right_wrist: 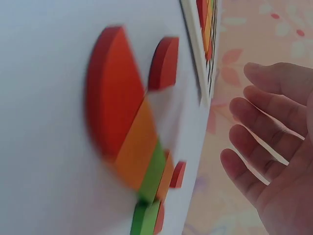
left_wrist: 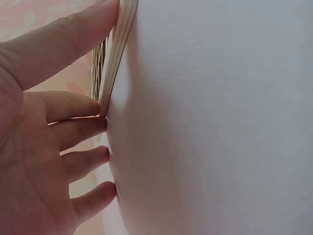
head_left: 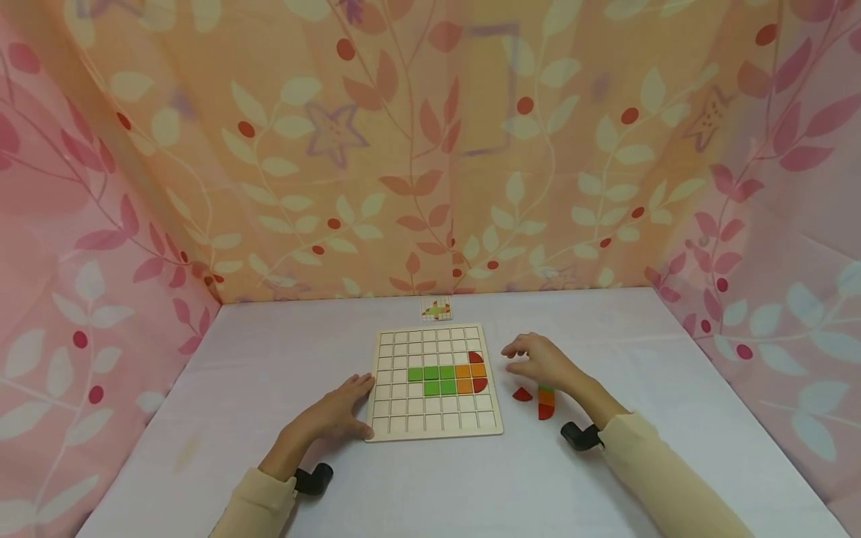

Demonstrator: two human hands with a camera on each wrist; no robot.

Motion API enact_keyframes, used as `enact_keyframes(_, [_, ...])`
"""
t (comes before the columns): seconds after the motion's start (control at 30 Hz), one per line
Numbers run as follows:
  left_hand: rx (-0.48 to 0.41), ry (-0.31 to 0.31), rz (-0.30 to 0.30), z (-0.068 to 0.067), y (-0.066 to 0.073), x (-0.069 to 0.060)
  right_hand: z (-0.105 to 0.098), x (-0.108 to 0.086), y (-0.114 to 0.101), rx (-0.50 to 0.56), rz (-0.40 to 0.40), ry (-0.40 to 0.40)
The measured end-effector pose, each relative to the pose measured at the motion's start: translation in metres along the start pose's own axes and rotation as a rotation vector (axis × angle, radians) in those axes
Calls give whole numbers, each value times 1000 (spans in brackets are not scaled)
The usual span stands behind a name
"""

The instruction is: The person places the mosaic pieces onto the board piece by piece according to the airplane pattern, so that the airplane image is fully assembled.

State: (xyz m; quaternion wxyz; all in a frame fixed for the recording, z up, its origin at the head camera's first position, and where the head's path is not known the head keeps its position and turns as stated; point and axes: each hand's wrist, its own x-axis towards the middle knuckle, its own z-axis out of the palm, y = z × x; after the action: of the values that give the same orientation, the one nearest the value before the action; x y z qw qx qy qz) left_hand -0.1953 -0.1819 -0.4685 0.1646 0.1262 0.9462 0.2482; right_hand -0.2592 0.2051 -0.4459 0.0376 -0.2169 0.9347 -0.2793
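Note:
A square wooden grid board (head_left: 437, 436) lies on the table. Its right half carries green squares (head_left: 432, 373), orange squares (head_left: 463, 371) and two red quarter-rounds (head_left: 480, 385). My left hand (head_left: 336, 413) rests at the board's left edge, thumb and forefinger touching it in the left wrist view, fingers fairly straight. Raised just right of the board, my right hand (head_left: 546, 366) has its fingers loosely bent and holds nothing. Below it lie loose pieces: a red quarter-round (head_left: 522, 394), an orange piece (right_wrist: 134, 144), a larger-looking red piece (right_wrist: 117, 93) and green ones (right_wrist: 154, 169), partly hidden in the head view.
A small picture card (head_left: 436, 308) with a coloured grid pattern lies behind the board. White cloth (head_left: 282, 351) covers the table. Patterned curtains (head_left: 417, 149) stand along the back and both sides. Each wrist wears a black camera (head_left: 313, 479).

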Motion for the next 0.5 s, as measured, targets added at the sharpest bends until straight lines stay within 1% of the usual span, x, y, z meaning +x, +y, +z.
enact_keyframes(0.07, [1,3,1,0,0,0,-2,-3,5,2,9,7])
enact_keyframes(0.33, [0,2,-5,0,0,-1,-10,-21,28,-13,-1,37])
enact_keyframes(0.5, [-2,-2,-9,-1,1,-2,-12,-30,36,-20,45,34])
